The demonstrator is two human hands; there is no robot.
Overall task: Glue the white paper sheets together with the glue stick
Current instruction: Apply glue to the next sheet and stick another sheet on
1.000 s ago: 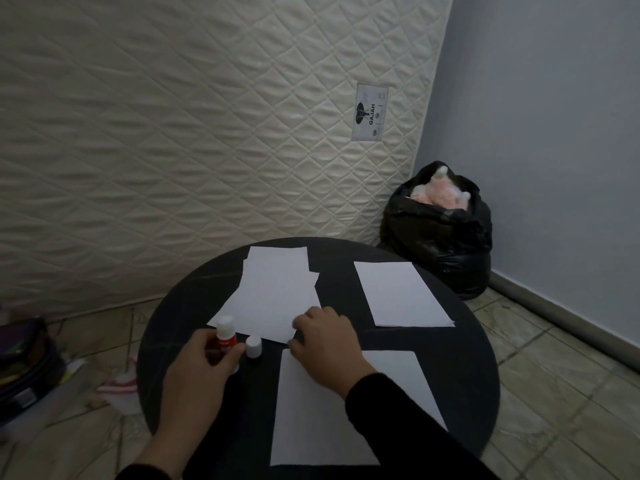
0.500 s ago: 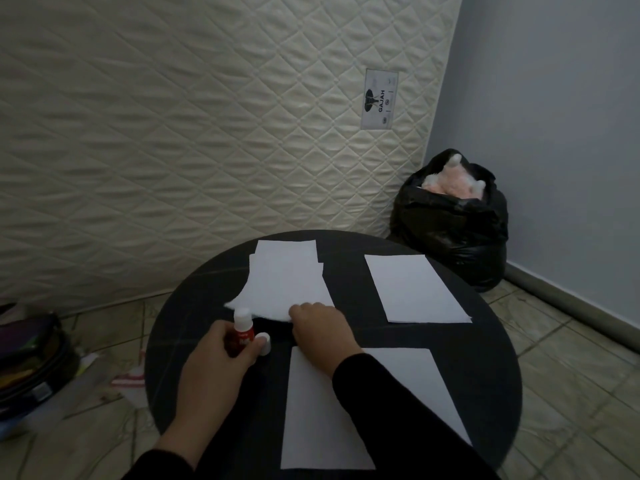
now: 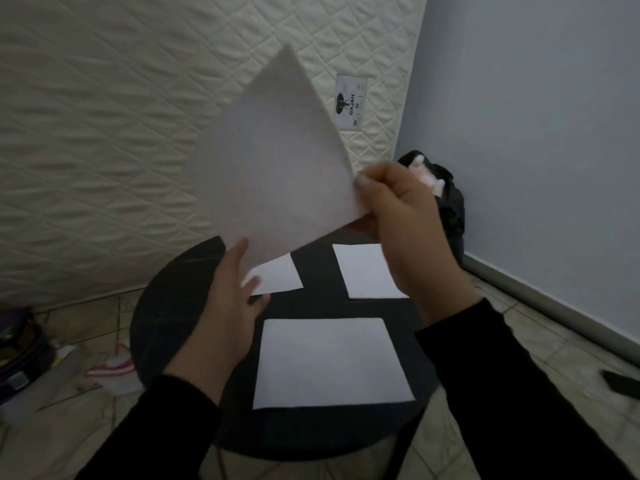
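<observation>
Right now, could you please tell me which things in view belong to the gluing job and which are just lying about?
For the job:
- raised sheet, pinched by the right hand, left hand at its lower edge
- three sheets flat on the table: near, far right, far left

Lying about:
- black bag
- mattress
- floor clutter

The glue stick isn't visible.

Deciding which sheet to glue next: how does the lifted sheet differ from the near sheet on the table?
The lifted sheet is in the air, tilted with a corner pointing up; the near sheet lies flat on the table. The lifted sheet is pinched at its lower edge by the right hand, the left hand beside it; the near sheet is untouched. Both are plain white paper.
</observation>
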